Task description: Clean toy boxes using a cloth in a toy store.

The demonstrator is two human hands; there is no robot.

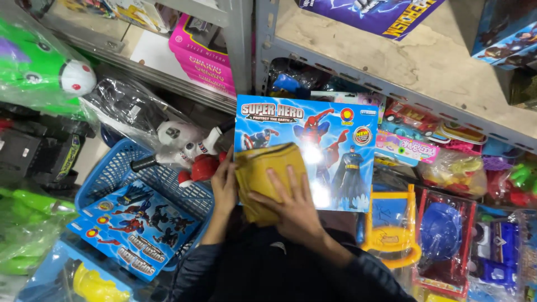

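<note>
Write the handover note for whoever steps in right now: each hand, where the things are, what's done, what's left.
Left hand: grips the left edge of the blue toy box, holding it up.
Right hand: pressed flat on the yellow cloth, which lies against the box's lower left front.
Blue basket at the left holds a matching box, lying flat, and a red-and-white toy.
Done: cloth is on the box front; how much is wiped cannot be told.
Left: probably the right half of the front, which the cloth does not cover.
</note>
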